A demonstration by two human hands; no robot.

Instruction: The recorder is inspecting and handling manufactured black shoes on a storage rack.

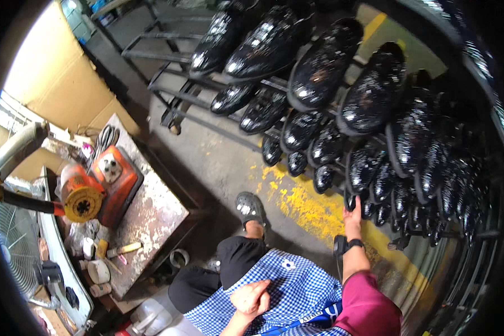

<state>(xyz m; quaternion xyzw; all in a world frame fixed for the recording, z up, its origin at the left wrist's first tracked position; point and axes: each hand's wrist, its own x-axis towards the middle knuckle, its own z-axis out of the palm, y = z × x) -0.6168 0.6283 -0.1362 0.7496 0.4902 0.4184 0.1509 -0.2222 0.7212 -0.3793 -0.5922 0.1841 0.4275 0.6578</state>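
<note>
Stretched out to the right, my right hand (351,214) reaches the lower tier of a shoe rack. Its fingers are closed on the toe of a black glossy shoe (349,200), and the rest of that shoe is hidden among its neighbours. My left hand (251,299) rests over my lap in front of the blue checked apron (297,274). Its fingers are curled in, and I see nothing in them. Several larger black shoes (372,89) stand toe-down on the upper bars, above smaller-looking ones (301,130) on the tiers below.
The metal rack (173,96) spans the top and right. On the left a worn table (157,210) carries an orange machine (117,179), a yellow-handled tool (124,249) and small containers. A fan (11,241) stands at far left. Yellow paint (302,207) marks the floor.
</note>
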